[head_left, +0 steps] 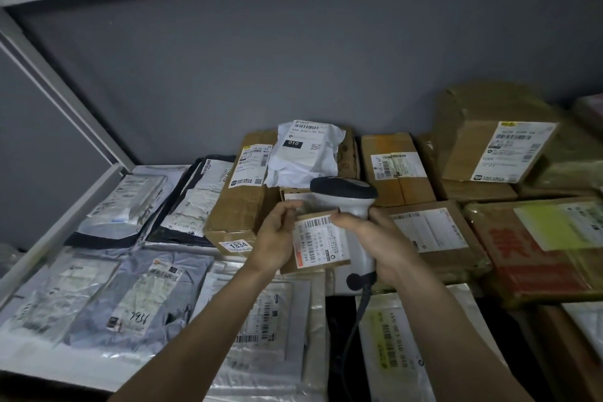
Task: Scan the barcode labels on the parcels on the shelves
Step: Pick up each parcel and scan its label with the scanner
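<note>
Parcel [321, 243] between left hand [277, 238] and right hand [380, 240]

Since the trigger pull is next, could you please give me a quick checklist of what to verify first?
1. Scanner held firmly in the right hand: ok, fingers wrap its handle.
2. Small box steadied by the left hand: ok, held at its left edge.
3. Label facing up and unobstructed: ok, barcode visible near the top edge.
4. Scanner head aimed at that barcode: cannot tell, the head sits above the box but its window faces away.
5. Cable free of snags: ok, it hangs down loosely.
6. Barcode unwrinkled: ok.
</note>
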